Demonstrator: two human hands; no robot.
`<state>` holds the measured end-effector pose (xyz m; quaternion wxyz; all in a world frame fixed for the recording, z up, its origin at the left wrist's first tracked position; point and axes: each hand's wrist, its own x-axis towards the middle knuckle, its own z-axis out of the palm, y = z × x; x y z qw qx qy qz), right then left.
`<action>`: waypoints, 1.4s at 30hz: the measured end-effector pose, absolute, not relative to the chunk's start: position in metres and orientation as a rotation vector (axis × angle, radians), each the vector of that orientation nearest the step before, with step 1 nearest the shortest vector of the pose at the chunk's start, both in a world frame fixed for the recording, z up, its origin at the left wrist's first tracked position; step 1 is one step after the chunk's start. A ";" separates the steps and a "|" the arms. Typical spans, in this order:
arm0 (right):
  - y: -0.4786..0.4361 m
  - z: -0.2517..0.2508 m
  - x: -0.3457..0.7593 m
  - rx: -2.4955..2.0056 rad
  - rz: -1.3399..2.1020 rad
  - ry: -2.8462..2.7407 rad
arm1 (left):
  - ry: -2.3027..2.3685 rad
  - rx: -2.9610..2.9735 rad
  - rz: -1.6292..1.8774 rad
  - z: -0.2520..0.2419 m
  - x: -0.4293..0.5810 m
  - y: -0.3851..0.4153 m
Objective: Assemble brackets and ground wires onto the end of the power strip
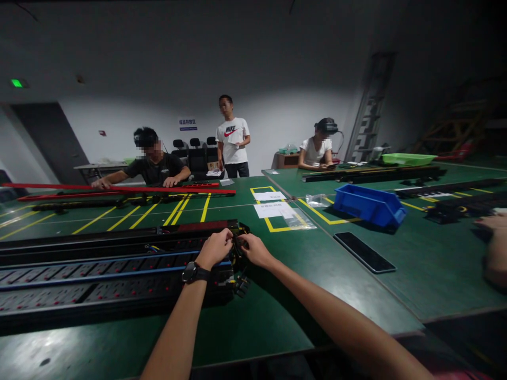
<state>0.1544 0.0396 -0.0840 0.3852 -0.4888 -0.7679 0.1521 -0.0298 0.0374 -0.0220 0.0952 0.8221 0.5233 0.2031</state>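
Long black rail assemblies [119,285] with blue edges and rows of small red dots lie on the green table [293,311], reaching in from the left. At their right end is a cluster of dark connectors and cables [241,285]. My left hand [216,247], with a black watch on its wrist, is closed at the top of this cluster. Facing it from the right, my right hand [255,250] has its fingers pressed together on the same dark parts. What either hand pinches is too small and dark to name.
Right of my hands lie a black phone [365,252], a blue bin [368,206] and papers [273,210] with a plastic bag [301,219]. Across the table a person handles red rails [190,190]; two other people are farther back. Another person's hand [497,232] shows at the right edge.
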 end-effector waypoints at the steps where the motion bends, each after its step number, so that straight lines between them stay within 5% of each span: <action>1: 0.040 -0.084 0.154 -1.227 0.404 -1.957 | 1.549 2.438 0.602 -0.022 -0.030 0.038; 14: 0.056 -0.094 0.157 -1.117 0.716 -1.832 | 1.474 2.396 0.627 -0.025 -0.029 0.046; 33: 0.050 -0.085 0.161 -1.118 0.567 -1.950 | 1.594 2.454 0.548 -0.023 -0.028 0.038; 38: 0.021 -0.044 0.164 -1.307 0.263 -1.886 | 1.547 2.451 0.593 -0.024 -0.029 0.040; 42: -0.052 0.006 0.148 -1.013 0.167 -2.033 | 1.507 2.448 0.587 -0.026 -0.031 0.040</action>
